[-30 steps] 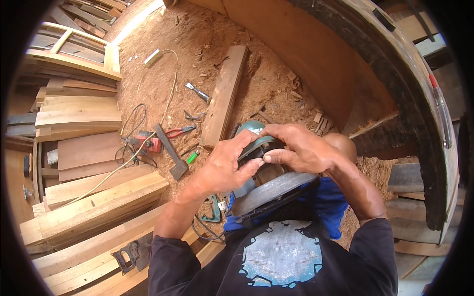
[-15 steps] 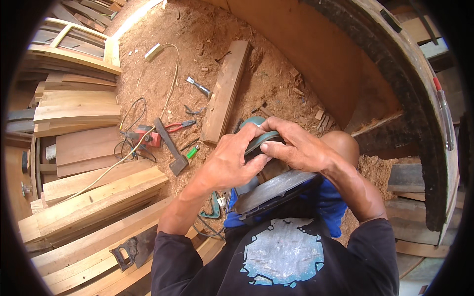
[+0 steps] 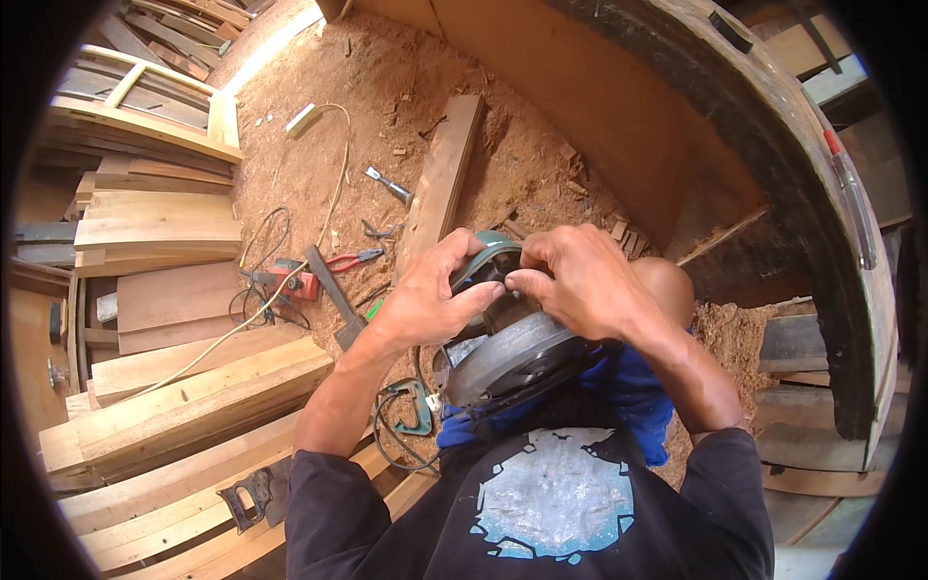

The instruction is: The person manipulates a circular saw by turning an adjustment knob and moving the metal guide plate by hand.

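Observation:
A circular saw with a grey rounded blade guard and a teal housing rests across my lap, its guard towards me. My left hand is closed round the left side of the teal housing, thumb pointing inward. From the other side my right hand grips the saw, fingers curled and thumb pressed by a dark part inside the housing. Both thumbs nearly meet there; what lies beneath the fingertips is hidden. A separate curved teal piece lies left of my lap beside a black cable.
Stacked boards fill the left, with a handsaw on them. On the sawdust floor lie a hammer-like tool, red-handled pliers, a red power tool, a chisel and a thick plank. A large curved wooden piece stands at right.
The saw has tilted, so more of its guard and the dark inside of its housing show. My hands have moved slightly apart, and my left hand and forearm now mostly cover the green-handled tool.

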Demonstrator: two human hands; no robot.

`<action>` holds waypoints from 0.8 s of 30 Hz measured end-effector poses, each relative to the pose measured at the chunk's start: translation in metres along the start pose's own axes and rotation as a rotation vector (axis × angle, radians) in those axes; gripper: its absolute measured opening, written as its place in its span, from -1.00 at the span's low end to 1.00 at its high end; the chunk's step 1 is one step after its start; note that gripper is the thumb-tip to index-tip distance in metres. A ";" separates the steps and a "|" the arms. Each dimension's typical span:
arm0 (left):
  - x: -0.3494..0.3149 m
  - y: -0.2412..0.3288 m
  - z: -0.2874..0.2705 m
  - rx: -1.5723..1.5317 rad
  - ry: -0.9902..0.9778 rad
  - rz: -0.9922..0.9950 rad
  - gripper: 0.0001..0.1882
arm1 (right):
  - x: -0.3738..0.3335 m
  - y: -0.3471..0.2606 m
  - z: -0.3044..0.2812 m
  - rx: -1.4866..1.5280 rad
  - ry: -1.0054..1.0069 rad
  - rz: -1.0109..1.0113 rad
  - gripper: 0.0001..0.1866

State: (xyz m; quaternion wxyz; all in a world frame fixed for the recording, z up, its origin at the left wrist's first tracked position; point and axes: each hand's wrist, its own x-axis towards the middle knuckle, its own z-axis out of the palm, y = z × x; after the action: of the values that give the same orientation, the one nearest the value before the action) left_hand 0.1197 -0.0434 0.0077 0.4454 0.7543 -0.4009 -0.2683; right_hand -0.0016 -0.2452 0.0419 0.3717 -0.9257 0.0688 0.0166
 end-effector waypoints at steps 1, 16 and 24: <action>-0.001 0.000 0.000 -0.190 -0.044 -0.104 -0.69 | 0.004 0.000 -0.002 0.022 -0.036 -0.003 -0.73; 0.002 -0.014 -0.021 -0.509 -0.135 -0.173 -0.73 | 0.020 -0.003 0.009 -0.025 0.049 -0.078 -0.68; 0.026 -0.009 -0.014 -0.400 -0.069 -0.224 -0.72 | 0.028 0.003 0.005 -0.060 0.052 -0.061 -0.62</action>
State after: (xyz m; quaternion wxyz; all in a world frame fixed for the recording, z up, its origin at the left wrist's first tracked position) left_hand 0.1477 -0.0565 0.0045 0.5395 0.6811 -0.2684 -0.4160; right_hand 0.0258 -0.2471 0.0339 0.3423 -0.9381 0.0495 -0.0167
